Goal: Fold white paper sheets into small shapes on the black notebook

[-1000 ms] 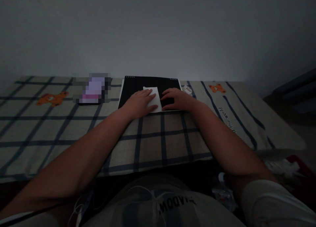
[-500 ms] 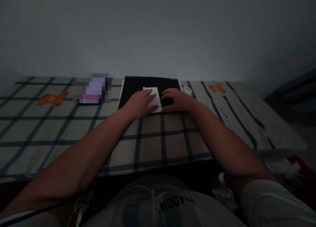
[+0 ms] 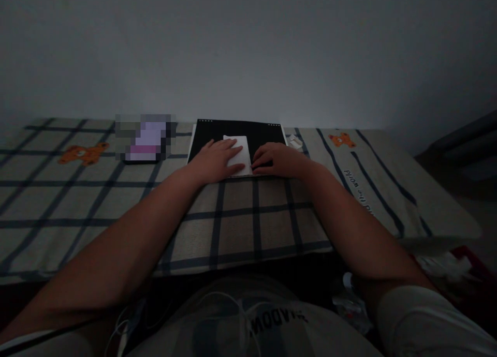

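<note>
A small white paper, perhaps folded, lies on a black sheet or pad with rows of small holes along its far edge. My left hand rests flat on the paper with fingers spread, covering its left part. At the paper's right edge, my right hand has its thumb and fingers drawn together in a pinch at the near right side. Its palm is over the black sheet. A crumpled white scrap sits just beyond this hand, to the right.
A phone, blurred out, lies on the checked cloth to the left. The cloth carries orange bear prints and covers the table up to the grey wall. A white cable hangs against my shirt.
My right thumb and fingers have closed toward each other at the paper's right edge. My left hand and the paper have shifted slightly left.
</note>
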A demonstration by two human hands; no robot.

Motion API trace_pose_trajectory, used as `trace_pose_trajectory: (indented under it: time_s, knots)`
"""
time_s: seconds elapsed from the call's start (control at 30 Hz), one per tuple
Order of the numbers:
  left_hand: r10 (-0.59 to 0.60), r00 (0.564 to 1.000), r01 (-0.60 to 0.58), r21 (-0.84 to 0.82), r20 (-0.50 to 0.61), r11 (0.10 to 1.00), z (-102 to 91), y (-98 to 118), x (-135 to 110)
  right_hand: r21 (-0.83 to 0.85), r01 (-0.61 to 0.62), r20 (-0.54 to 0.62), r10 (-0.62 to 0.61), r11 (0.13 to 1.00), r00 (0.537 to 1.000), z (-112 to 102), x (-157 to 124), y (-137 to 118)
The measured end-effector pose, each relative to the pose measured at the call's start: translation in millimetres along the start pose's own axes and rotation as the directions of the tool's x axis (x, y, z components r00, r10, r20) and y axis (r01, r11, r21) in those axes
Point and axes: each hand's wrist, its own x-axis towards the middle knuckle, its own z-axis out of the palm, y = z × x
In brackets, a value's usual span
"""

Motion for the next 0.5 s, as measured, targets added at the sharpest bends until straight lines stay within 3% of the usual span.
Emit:
trace_pose_trajectory:
  time_s: [0.23, 0.5]
  knots:
    - [-0.012, 1.0, 0.012, 0.017, -0.005, 1.0, -2.1, -14.6, 0.0, -0.017, 0.014, -0.029, -0.015, 1.0, 0.999, 8.1, 1.8, -3.5]
    - [-0.002, 1.0, 0.002, -0.002, -0.008, 1.0, -3.2, -14.4, -0.4, -0.022, 0.014, -0.1, -0.016, 1.0, 0.995, 10.1, 2.4, -3.3]
